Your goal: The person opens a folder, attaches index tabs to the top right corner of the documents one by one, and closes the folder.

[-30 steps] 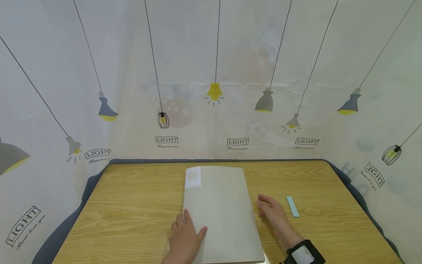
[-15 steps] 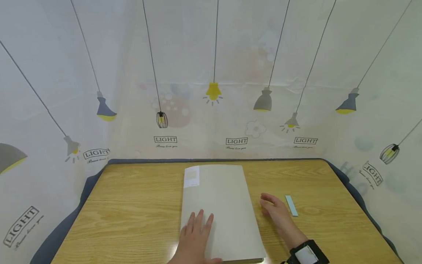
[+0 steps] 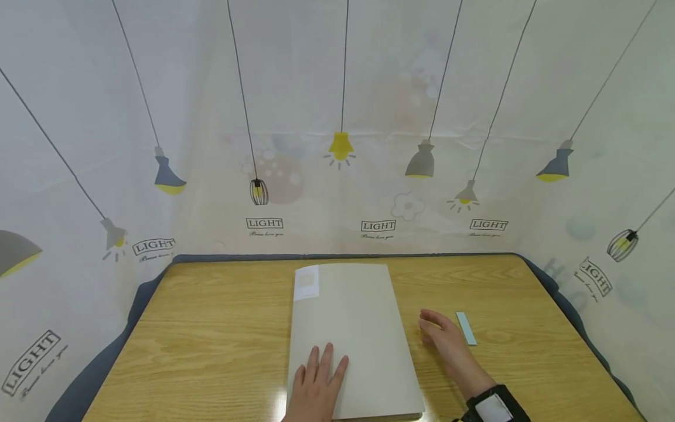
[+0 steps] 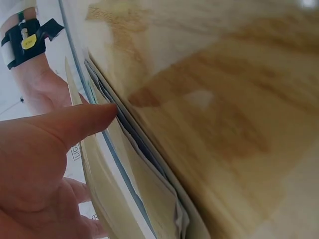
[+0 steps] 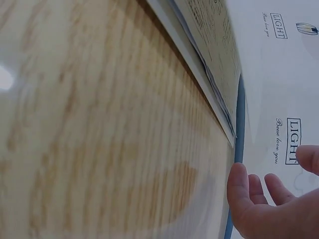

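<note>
Rests the left hand (image 3: 316, 388) with straight, spread fingers on the lower left of the cream-covered book (image 3: 358, 328), lying centrally on the wooden table (image 3: 221, 322). Holds the right hand (image 3: 448, 341) with loosely bent fingers between the book and a pale blue strip (image 3: 466, 328).

Pale lamp-printed backdrop (image 3: 297, 88) round a wood-grain desk (image 3: 216, 328)
The whitish backdrop rises behind the desk and along both its sides, lightly creased; its printed lamps hang on thin dark cords, a yellow lamp (image 3: 341, 145) above the desk's far edge; boxed LIGHT labels (image 3: 378, 225) sit lower, nearer that edge; a dark blue-grey band (image 3: 303, 257) borders the desk's far edge and sides; a bright glare (image 3: 278, 403) lies toward the desk's near edge.
</note>
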`<state>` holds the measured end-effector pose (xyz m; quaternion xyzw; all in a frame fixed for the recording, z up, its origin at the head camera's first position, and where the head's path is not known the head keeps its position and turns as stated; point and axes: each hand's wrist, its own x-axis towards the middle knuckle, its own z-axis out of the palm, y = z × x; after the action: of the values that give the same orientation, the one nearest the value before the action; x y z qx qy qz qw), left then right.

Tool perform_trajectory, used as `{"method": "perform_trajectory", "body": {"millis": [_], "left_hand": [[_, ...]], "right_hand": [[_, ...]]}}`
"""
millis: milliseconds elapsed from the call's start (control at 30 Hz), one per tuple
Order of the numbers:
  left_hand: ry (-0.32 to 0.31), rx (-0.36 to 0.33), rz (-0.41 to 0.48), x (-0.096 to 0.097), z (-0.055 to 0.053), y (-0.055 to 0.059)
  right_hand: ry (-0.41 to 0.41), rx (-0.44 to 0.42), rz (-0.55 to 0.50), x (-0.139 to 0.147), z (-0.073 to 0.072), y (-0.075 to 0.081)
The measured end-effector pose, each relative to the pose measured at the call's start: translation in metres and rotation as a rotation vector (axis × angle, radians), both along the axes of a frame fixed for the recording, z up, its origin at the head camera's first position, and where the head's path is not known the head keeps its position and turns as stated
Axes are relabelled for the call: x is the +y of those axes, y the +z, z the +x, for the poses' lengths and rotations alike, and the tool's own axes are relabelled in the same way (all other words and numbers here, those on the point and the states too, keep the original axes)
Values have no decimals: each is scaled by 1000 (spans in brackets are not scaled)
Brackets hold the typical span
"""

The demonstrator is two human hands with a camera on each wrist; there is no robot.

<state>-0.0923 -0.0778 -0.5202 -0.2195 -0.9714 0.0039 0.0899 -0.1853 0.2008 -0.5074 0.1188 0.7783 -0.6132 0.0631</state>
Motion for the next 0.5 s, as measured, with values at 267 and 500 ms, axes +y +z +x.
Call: {"method": "perform_trajectory", "body": {"millis": [267, 500], "left_hand": [[-23, -106, 6, -1, 2, 2], [-51, -183, 137, -8, 5, 7]], "right_hand": [[5, -13, -6, 3, -1, -1], [7, -5, -22, 5, -1, -1]]}}
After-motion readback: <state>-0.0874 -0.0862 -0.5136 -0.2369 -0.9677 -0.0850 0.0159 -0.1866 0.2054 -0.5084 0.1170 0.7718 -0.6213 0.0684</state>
